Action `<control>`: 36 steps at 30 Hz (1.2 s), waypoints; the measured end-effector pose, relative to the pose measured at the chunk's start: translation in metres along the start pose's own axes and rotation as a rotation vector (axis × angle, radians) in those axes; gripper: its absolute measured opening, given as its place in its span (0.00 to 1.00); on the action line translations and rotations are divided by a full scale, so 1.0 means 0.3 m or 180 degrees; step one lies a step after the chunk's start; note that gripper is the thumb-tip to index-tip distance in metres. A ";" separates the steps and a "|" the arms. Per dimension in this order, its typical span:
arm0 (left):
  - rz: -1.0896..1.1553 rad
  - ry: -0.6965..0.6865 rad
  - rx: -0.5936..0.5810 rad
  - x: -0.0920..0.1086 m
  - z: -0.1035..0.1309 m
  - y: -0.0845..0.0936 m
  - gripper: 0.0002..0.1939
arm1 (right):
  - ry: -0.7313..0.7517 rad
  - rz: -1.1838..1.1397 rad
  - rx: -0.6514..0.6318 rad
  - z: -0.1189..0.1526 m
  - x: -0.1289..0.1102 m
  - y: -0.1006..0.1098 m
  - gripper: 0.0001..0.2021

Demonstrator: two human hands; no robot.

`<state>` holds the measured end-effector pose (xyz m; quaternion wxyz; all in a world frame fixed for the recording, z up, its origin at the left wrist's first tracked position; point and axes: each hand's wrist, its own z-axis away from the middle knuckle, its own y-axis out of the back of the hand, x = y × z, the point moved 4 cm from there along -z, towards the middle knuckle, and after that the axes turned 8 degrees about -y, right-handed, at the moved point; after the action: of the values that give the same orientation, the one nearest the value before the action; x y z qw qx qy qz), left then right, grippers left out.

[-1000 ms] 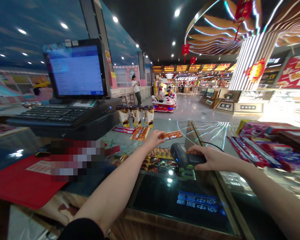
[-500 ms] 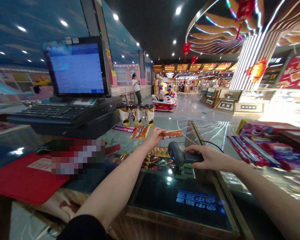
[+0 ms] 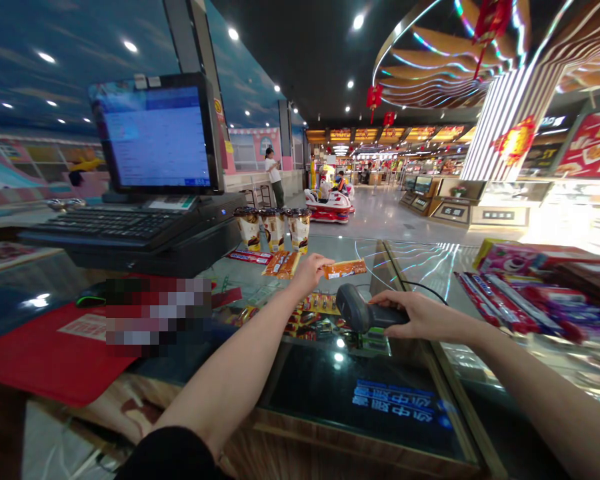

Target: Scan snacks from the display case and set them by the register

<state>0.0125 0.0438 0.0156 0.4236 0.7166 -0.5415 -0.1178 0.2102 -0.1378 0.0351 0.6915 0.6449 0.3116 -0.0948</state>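
Between the fingers of my left hand (image 3: 311, 272) is the left end of an orange-wrapped snack bar (image 3: 347, 269), held over the glass counter (image 3: 290, 380). My right hand (image 3: 420, 317) is closed around the handle of a dark barcode scanner (image 3: 357, 308). The scanner's head points left, just below the bar and apart from it. Left of my left hand lie orange snack packets (image 3: 281, 263) and a red-wrapped bar (image 3: 250, 257). Behind them stand three lidded cups (image 3: 273, 230) in a row.
A monitor (image 3: 155, 137) and keyboard (image 3: 95, 223) stand at the left, with a mouse (image 3: 91, 298) on a red mat (image 3: 35, 363). Wrapped bars (image 3: 500, 303) and boxes (image 3: 535, 257) are piled at the right. A person (image 3: 274, 177) stands in the background.
Almost nothing differs. Both hands keep their holds on the snack bar and the scanner, and the whole view has shifted very slightly.
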 end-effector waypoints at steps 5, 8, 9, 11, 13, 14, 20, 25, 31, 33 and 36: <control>-0.0034 0.0112 -0.0065 0.012 -0.003 0.005 0.25 | -0.0039 -0.0024 -0.0030 -0.001 0.002 0.001 0.24; -0.0024 0.0124 -0.0078 0.018 -0.002 0.009 0.25 | -0.0120 -0.0039 -0.0098 -0.001 0.010 0.004 0.26; -0.0022 0.0126 -0.0085 0.020 -0.002 0.010 0.25 | -0.0144 -0.0035 -0.0134 0.000 0.012 0.005 0.26; -0.0024 0.0134 -0.0098 0.022 -0.001 0.010 0.24 | -0.0186 0.0004 -0.0183 0.002 0.015 0.008 0.27; -0.0026 0.0145 -0.0099 0.022 -0.002 0.008 0.24 | -0.0223 0.0039 -0.0202 0.007 0.014 0.013 0.28; -0.0028 0.0148 -0.0097 0.021 -0.003 0.007 0.24 | -0.0238 0.0032 -0.0212 0.010 0.012 0.016 0.29; -0.0056 0.0131 -0.0074 0.010 -0.004 -0.001 0.23 | -0.0311 -0.0422 -0.0121 0.003 0.022 0.043 0.25; -0.0026 0.0138 -0.0084 0.011 0.000 0.001 0.23 | -0.0441 -0.0492 0.0404 -0.086 0.129 0.070 0.23; 0.0009 0.0129 -0.0105 0.030 0.002 0.005 0.22 | -0.0843 -0.0583 0.0581 -0.227 0.241 0.042 0.27; 0.0043 0.0138 -0.0106 0.034 0.002 0.004 0.22 | -0.1021 -0.0635 0.0664 -0.265 0.249 0.036 0.30; 0.0069 0.0158 -0.0151 0.039 0.003 0.000 0.22 | -0.1221 -0.0754 0.0698 -0.313 0.246 0.030 0.34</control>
<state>0.0163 0.0332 0.0185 0.4550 0.7031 -0.5356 -0.1082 0.2443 -0.0272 0.0043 0.6479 0.6452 0.2359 -0.3291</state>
